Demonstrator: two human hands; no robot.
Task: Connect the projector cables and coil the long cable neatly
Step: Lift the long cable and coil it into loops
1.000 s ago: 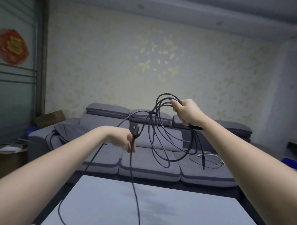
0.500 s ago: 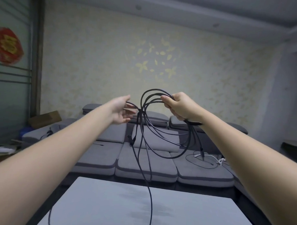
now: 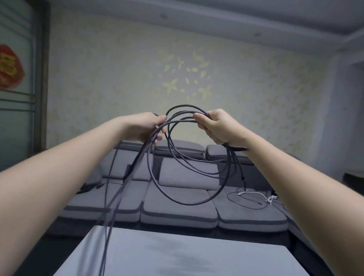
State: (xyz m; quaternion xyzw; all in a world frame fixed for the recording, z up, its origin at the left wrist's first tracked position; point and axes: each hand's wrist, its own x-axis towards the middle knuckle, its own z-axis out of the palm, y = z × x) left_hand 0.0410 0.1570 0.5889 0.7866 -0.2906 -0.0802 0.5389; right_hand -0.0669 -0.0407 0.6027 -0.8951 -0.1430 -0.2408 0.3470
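Coiling looks partly done: right hand (image 3: 218,126) grips several hanging loops of the long cable (image 3: 187,202), left hand (image 3: 145,127) pinches the uncoiled tail trailing below it.

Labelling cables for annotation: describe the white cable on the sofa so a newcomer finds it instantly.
Start at the grey sofa against the wall and go to its right-hand seat cushion. The white cable lies there in a low arc, beside a thin black cable looped flat. It is the only pale cable in view.

I see a dark braided cable (image 3: 187,201), grey sofa (image 3: 177,208), pale leaf-patterned wallpaper (image 3: 117,77), red-and-gold wall decoration (image 3: 7,66).
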